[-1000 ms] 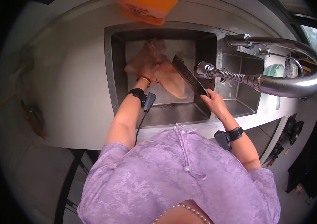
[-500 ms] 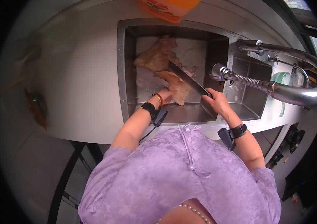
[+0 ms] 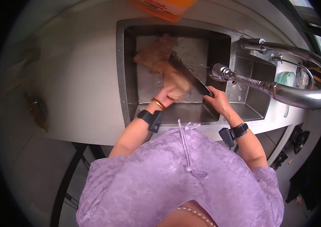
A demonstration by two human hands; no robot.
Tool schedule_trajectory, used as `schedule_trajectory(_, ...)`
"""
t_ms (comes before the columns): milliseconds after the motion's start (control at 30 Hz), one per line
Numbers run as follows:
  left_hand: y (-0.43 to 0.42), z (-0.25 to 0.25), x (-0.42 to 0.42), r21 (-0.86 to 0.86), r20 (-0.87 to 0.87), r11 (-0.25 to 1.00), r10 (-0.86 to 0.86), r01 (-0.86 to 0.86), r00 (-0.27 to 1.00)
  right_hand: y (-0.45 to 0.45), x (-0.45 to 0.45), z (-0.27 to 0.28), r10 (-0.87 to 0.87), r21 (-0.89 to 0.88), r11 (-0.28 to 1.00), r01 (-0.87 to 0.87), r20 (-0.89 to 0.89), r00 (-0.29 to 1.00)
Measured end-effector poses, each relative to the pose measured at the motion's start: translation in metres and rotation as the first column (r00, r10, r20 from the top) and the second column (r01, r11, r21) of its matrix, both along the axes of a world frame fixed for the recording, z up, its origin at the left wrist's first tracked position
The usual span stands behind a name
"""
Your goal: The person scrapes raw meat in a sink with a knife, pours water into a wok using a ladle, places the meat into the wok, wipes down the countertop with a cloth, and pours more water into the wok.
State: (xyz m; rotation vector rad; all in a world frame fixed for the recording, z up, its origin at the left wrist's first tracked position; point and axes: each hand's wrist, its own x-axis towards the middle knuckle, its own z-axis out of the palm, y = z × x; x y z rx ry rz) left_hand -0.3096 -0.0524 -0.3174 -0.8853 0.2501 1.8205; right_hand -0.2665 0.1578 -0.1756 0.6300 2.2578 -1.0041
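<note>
At the frame's centre, the person's left grip [image 3: 167, 94] pinches the lower end of the raw meat [image 3: 178, 84], which stretches toward the upper left inside a steel sink [image 3: 120, 60]. The right grip [image 3: 218, 100], right of centre, wraps the handle of a dark knife [image 3: 188, 72], its blade slanting up-left beside the meat. A curved faucet [image 3: 305, 99] fills the right; an orange container [image 3: 166, 10] stands on the pale tabletop [image 3: 81, 72] at top centre.
</note>
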Motion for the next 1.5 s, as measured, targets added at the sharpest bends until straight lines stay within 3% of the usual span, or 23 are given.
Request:
schedule_trajectory(100, 0.016, 0.01, 0.008, -0.066, -0.046, 0.993, -0.106, 0.103, 0.993, -0.013, -0.002, -0.003, 0.082, 0.037, 0.996, -0.081, -0.048, 0.995)
schedule_trajectory(200, 0.01, 0.024, 0.002, -0.045, -0.196, 0.985, -0.17, 0.164, 0.966, -0.024, -0.008, -0.002, 0.397, 0.203, 0.901, -0.383, -0.032, 0.917)
schedule_trajectory(300, -0.013, 0.019, -0.003, -0.117, -0.169, 0.958, -0.28, 0.263, 0.945, -0.033, -0.012, -0.002, 0.496, 0.224, 0.852, -0.473, -0.058, 0.866)
schedule_trajectory(367, -0.021, 0.025, -0.002, -0.163, -0.192, 0.948, -0.302, 0.273, 0.934, -0.03, -0.016, -0.022, 0.47, 0.21, 0.865, -0.455, -0.027, 0.882)
schedule_trajectory(467, -0.026, 0.038, -0.008, -0.202, -0.188, 0.945, -0.296, 0.258, 0.937, -0.034, -0.02, -0.041, 0.301, 0.215, 0.932, -0.292, -0.01, 0.953)
schedule_trajectory(567, -0.034, 0.011, -0.004, -0.135, -0.226, 0.951, -0.302, 0.277, 0.926, -0.055, -0.024, -0.01, 0.404, 0.116, 0.909, -0.401, 0.0, 0.915)
schedule_trajectory(633, -0.031, 0.018, -0.009, -0.122, -0.202, 0.954, -0.293, 0.273, 0.934, -0.052, -0.026, -0.015, 0.428, 0.146, 0.892, -0.427, 0.025, 0.903)
schedule_trajectory(700, -0.032, 0.031, -0.013, -0.178, -0.282, 0.948, -0.305, 0.263, 0.91, -0.041, -0.029, -0.033, 0.341, 0.278, 0.898, -0.341, 0.05, 0.939)
schedule_trajectory(733, -0.031, 0.035, -0.016, -0.216, -0.317, 0.931, -0.353, 0.296, 0.88, -0.034, -0.03, -0.036, 0.308, 0.228, 0.924, -0.306, 0.028, 0.951)
schedule_trajectory(900, -0.034, 0.01, -0.011, -0.227, -0.364, 0.915, -0.399, 0.335, 0.842, -0.041, -0.021, -0.006, 0.455, 0.219, 0.867, -0.447, 0.015, 0.89)
schedule_trajectory(967, -0.036, 0.003, -0.007, -0.163, -0.433, 0.908, -0.418, 0.387, 0.798, -0.036, -0.019, -0.009, 0.507, 0.232, 0.834, -0.5, 0.033, 0.861)
schedule_trajectory(1000, -0.032, 0.02, -0.011, -0.288, -0.448, 0.878, -0.476, 0.382, 0.756, -0.03, -0.022, -0.016, 0.48, 0.272, 0.839, -0.47, 0.034, 0.876)
schedule_trajectory(1033, -0.032, 0.019, -0.01, -0.289, -0.447, 0.877, -0.477, 0.383, 0.757, -0.027, -0.024, -0.021, 0.455, 0.309, 0.843, -0.441, 0.032, 0.89)
schedule_trajectory(1167, -0.042, 0.002, -0.005, -0.348, -0.428, 0.795, -0.606, 0.496, 0.671, -0.043, -0.022, 0.003, 0.612, 0.247, 0.763, -0.598, 0.024, 0.791)
schedule_trajectory(1233, -0.042, 0.001, -0.01, -0.403, -0.492, 0.711, -0.699, 0.576, 0.519, -0.036, -0.021, -0.01, 0.6, 0.258, 0.77, -0.584, 0.022, 0.8)
schedule_trajectory(1300, -0.041, 0.002, -0.01, -0.433, -0.485, 0.698, -0.714, 0.571, 0.505, -0.025, -0.026, -0.027, 0.486, 0.301, 0.828, -0.473, 0.035, 0.873)
schedule_trajectory(1367, -0.043, 0.003, -0.011, -0.492, -0.468, 0.67, -0.742, 0.556, 0.48, -0.031, -0.025, -0.025, 0.492, 0.291, 0.818, -0.496, 0.092, 0.866)
schedule_trajectory(1400, -0.048, -0.019, -0.01, -0.453, -0.477, 0.588, -0.795, 0.67, 0.374, -0.036, -0.02, -0.02, 0.492, 0.265, 0.831, -0.489, 0.059, 0.869)
schedule_trajectory(1433, -0.055, -0.046, 0.003, -0.448, -0.478, 0.591, -0.792, 0.67, 0.379, -0.04, -0.018, -0.017, 0.492, 0.243, 0.842, -0.482, 0.026, 0.87)
schedule_trajectory(1467, -0.061, -0.076, 0.015, -0.719, -0.57, 0.612, -0.79, 0.329, 0.224, -0.044, -0.02, -0.017, 0.452, 0.232, 0.855, -0.463, 0.104, 0.886)
schedule_trajectory(1500, -0.06, -0.056, -0.001, -0.886, -0.411, 0.432, -0.9, 0.169, 0.144, -0.04, -0.024, -0.02, 0.464, 0.236, 0.849, -0.472, 0.093, 0.881)
